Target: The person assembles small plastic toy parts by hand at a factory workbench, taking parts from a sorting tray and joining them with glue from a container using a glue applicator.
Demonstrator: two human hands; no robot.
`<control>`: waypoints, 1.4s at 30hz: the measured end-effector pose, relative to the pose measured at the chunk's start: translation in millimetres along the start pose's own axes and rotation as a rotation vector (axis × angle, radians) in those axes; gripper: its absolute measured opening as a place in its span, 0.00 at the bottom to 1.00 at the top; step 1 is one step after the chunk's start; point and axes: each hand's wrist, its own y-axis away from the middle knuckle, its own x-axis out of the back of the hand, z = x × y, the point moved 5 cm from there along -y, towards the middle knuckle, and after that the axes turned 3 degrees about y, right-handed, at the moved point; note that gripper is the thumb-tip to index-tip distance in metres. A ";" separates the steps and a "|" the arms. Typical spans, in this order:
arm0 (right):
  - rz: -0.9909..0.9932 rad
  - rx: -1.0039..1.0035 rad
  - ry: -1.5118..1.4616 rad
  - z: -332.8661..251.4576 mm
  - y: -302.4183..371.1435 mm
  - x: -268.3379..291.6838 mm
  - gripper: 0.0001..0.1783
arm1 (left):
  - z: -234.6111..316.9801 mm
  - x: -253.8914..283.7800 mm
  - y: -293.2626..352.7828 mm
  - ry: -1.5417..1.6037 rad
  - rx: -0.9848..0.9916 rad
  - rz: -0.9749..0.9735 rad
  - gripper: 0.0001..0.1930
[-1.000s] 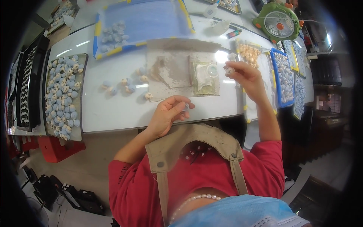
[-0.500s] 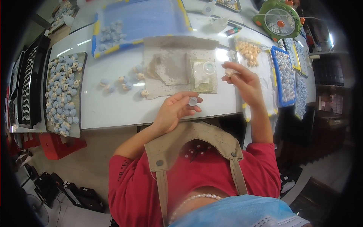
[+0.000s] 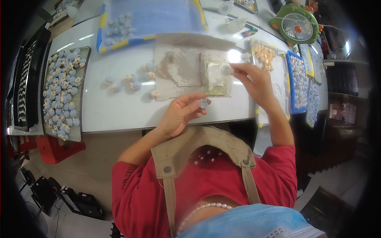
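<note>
My left hand [image 3: 179,114] pinches a small pale blue-grey cup-shaped piece [image 3: 203,104], its hollow side showing, just over the table's near edge. My right hand [image 3: 257,84] has thumb and fingertips closed on a small cream piece, now mostly hidden, at the right rim of a small round clear dish [image 3: 225,70]. That dish rests on a greenish slab [image 3: 222,90] with whitish residue, which lies on a stained grey-brown sheet [image 3: 168,89]. Left of the sheet, several small blue-and-cream figures [image 3: 135,85] lie on the white table.
At far left stands a tray of blue-and-cream figures [image 3: 63,95]. A blue, yellow-edged tray [image 3: 158,20] with round blue pieces lies at the back. To the right are a pile of orange-cream pieces [image 3: 263,55], a filled blue tray [image 3: 297,81] and a green fan [image 3: 297,25].
My right hand has moved left and slightly forward, bringing the cream piece from beside the slab to the round dish. My left hand keeps its piece, turned slightly; the view has shifted a little.
</note>
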 end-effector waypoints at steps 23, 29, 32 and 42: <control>-0.258 0.518 0.565 -41.9 -25.1 -1.5 0.17 | -0.7 -17.6 -28.2 0.121 -0.085 -0.012 0.17; -0.106 0.377 0.374 -20.7 -17.5 7.7 0.14 | -5.0 -21.2 -39.1 0.140 -0.091 -0.021 0.17; -0.027 0.264 0.231 -13.6 -10.2 7.5 0.12 | -6.0 -24.3 -43.0 0.102 -0.108 0.040 0.17; -0.027 0.283 -0.041 -20.4 12.3 -3.9 0.18 | -7.2 -31.9 -47.0 -0.005 -0.191 0.024 0.17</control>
